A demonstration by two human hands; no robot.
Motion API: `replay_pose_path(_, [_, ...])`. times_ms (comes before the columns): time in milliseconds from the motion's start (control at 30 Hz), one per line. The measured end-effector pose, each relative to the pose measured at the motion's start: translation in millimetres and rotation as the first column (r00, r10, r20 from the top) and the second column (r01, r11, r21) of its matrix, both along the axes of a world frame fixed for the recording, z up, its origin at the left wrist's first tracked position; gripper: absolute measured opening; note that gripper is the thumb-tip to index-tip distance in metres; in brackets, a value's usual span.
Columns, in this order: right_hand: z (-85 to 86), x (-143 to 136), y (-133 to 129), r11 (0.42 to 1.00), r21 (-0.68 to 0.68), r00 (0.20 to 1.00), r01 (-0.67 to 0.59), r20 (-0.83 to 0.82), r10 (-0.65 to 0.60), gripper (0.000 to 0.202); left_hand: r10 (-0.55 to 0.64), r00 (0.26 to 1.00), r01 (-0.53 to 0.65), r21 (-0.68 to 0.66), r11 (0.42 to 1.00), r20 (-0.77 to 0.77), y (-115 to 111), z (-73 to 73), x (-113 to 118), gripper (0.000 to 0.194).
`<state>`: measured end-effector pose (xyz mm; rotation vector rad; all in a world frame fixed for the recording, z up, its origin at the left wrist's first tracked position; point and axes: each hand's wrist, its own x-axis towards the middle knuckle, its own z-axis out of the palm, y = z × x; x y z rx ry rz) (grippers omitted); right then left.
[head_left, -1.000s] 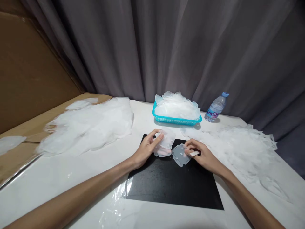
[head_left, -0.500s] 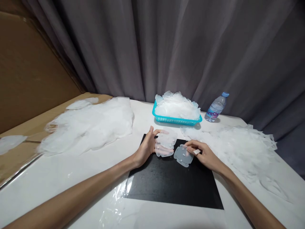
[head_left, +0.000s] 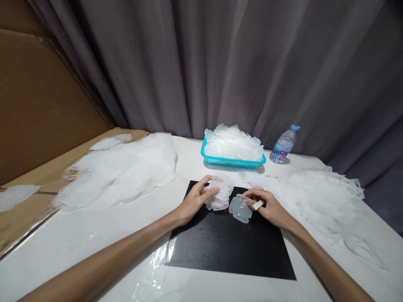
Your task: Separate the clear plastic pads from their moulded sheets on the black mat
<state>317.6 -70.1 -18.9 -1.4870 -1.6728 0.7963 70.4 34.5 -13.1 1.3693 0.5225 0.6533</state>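
A: What is the left hand (head_left: 195, 200) holding right now?

B: It is gripping a small stack of translucent plastic pieces (head_left: 219, 193), thumb on top and fingers (head_left: 211, 191) curled around the near edge. The stack is sitting just off the fingertips, toward the far right of that hand, over the back edge of the black mat (head_left: 229, 243).

A: And the right hand (head_left: 270, 207)?

B: It is pinching a small white tab (head_left: 258, 204) between thumb and forefinger, the fingers closed narrowly on it. A single flat plastic piece (head_left: 240, 208) is lying directly to the left of those fingers, touching them, flat on the mat.

A: So which hand is nearer that single piece?

B: The right one; its fingertips are resting on the piece's right edge. The left hand's stack is lying just beside the piece, on its far-left side, and the two seem to be almost meeting. I cannot tell whether they are touching.

A: How is the piece lying?

B: Flat, roughly square with rounded corners, turned a little so one corner is pointing toward the person. No clear long axis.

A: Anything else nearby on the bench (head_left: 94, 235)?

B: Beyond both sets of fingers a turquoise basket (head_left: 231, 161) is standing heaped with more pieces, a water bottle (head_left: 283, 144) to its right, and loose heaps of clear plastic (head_left: 119, 170) are spreading well off to either side.
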Motion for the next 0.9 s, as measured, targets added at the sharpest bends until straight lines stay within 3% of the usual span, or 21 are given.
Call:
replay_pose_path(133, [-7.7, -3, 1, 0.999, 0.040, 0.997, 0.018, 0.069, -0.021, 0.026, 0.105, 0.995, -0.103, 0.171, 0.980, -0.002, 18, 13.9, 10, 0.040])
replay_pose_path(300, [-17.0, -7, 3, 0.997, 0.080, 0.992, 0.010, 0.129, -0.020, 0.026, 0.309, 0.951, -0.295, 0.407, 0.865, 0.033, 93, 59.7, 47, 0.030])
replay_pose_path(400, [-18.9, -8, 4, 0.996, 0.091, 0.991, 0.020, 0.129, -0.032, 0.025, 0.395, 0.919, -0.342, 0.504, 0.793, 0.001, 141, 85.6, 78, 0.026])
replay_pose_path(533, [-18.4, -8, 6, 0.993, 0.111, 0.993, 0.030, 0.114, -0.043, 0.023, 0.501, 0.863, -0.359, 0.614, 0.703, -0.070, 170, 95.6, 98, 0.036])
replay_pose_path(633, [-17.1, -8, 6, 0.993, 0.113, 0.994, 0.042, 0.094, -0.053, 0.022, 0.576, 0.815, -0.390, 0.674, 0.627, -0.063, 159, 87.7, 83, 0.040])
replay_pose_path(733, [-13.8, -9, 5, 0.992, 0.113, 0.997, 0.051, 0.059, -0.058, 0.022, 0.550, 0.834, -0.365, 0.699, 0.616, -0.050, 122, 73.3, 53, 0.033])
replay_pose_path(800, [-10.6, -12, 4, 0.992, 0.111, 0.998, 0.060, 0.020, -0.063, 0.023, 0.464, 0.882, -0.288, 0.684, 0.671, -0.084, 84, 60.2, 33, 0.023])
replay_pose_path(900, [-5.5, -20, 0, 0.992, 0.093, 0.992, 0.083, -0.100, -0.073, 0.023, 0.232, 0.952, -0.072, 0.590, 0.804, -0.200, 25, 36.4, 11, 0.026])
